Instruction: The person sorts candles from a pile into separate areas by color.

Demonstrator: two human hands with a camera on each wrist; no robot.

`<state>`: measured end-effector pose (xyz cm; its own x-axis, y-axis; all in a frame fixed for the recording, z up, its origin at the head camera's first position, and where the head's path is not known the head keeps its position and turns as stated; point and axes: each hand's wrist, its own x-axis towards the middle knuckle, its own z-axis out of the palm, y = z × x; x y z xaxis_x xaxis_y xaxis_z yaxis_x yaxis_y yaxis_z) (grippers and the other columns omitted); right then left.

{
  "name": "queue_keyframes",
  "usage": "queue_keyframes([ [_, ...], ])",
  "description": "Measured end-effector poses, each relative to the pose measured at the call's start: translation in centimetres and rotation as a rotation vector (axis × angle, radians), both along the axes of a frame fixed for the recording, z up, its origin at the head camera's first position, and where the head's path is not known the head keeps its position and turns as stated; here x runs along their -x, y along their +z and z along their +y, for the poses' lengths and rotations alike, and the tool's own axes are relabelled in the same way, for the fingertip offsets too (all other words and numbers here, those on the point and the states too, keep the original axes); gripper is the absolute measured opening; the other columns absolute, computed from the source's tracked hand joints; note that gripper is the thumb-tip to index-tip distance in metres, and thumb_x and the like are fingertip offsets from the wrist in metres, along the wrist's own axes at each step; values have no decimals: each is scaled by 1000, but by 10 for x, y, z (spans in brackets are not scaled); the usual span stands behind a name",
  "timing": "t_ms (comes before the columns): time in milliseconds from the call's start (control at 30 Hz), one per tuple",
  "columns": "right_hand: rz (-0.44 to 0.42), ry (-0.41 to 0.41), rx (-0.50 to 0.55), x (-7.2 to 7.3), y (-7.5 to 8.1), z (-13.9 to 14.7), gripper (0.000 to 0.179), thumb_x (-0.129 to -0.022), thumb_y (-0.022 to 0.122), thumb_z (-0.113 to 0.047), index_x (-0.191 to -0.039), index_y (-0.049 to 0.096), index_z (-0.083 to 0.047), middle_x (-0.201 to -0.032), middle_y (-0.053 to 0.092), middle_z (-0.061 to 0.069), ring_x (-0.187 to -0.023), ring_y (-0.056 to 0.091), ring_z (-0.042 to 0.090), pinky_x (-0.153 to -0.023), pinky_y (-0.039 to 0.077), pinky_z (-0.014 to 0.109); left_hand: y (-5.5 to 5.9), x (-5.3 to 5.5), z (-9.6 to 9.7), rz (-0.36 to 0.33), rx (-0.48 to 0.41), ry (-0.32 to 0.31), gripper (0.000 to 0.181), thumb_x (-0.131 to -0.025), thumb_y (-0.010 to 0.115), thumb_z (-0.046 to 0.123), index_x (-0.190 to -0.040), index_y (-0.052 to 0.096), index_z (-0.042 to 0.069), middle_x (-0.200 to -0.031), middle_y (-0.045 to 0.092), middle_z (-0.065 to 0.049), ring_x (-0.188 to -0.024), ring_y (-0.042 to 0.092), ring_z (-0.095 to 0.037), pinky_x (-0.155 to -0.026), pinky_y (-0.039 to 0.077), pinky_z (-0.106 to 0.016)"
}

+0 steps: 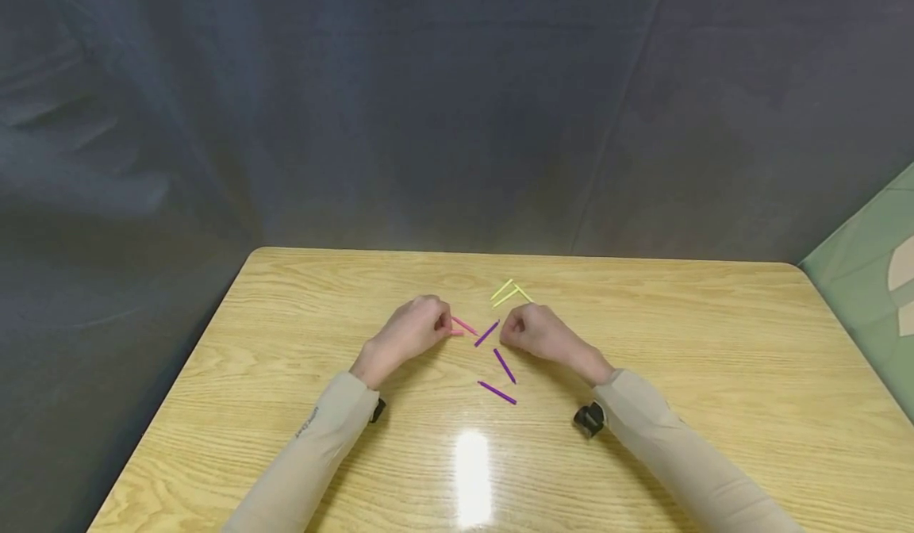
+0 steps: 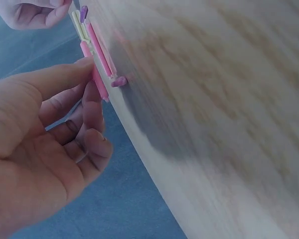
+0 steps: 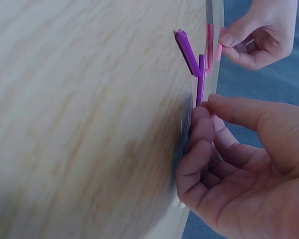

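In the head view, my left hand (image 1: 421, 323) is near the middle of the table. Its thumb and index finger pinch a pink stick (image 2: 98, 83), and a second pink stick (image 1: 465, 326) lies just beside it. Opposite, my right hand (image 1: 534, 331) has its fingers curled, thumb and index tips together. A slanted purple stick (image 3: 201, 79) runs up to those fingertips in the right wrist view; whether they hold it is hidden. Two more purple sticks (image 1: 505, 366) lie closer to me, one of them lowest (image 1: 497, 392).
Several yellow sticks (image 1: 505, 293) lie behind the hands, one with its end close to the right hand. The wooden table (image 1: 250, 406) meets a dark curtain (image 1: 443, 120) at its back edge. Light glares off the tabletop in front.
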<state>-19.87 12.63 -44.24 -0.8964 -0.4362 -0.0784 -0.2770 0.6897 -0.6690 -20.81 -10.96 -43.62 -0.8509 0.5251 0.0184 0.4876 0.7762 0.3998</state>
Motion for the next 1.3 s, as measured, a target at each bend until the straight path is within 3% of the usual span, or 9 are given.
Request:
queue_keyframes([
  [300, 7, 7, 23, 3, 2, -4, 5, -86, 66, -3, -86, 69, 1, -74, 64, 1, -67, 54, 13, -65, 48, 28, -1, 2, -1, -12, 3, 52, 11, -86, 67, 2, -79, 68, 10, -80, 59, 2, -71, 52, -10, -63, 47, -23],
  [767, -7, -6, 33, 7, 2, -4, 5, -88, 65, -3, -87, 69, 0, -71, 62, 0, -63, 53, 11, -59, 47, 26, 0, 14, -16, -35, 2, 138, 12, -86, 66, 4, -79, 67, 12, -83, 62, 2, -75, 55, -13, -65, 48, -27],
  [1300, 138, 94, 73, 15, -5, -14, 6, -83, 71, 0, -85, 73, -5, -80, 66, -2, -74, 57, 10, -68, 50, 25, -5, 18, -25, -45, 26, 191, 14, -88, 63, 4, -78, 67, 12, -84, 64, 1, -77, 57, -14, -66, 49, -30],
])
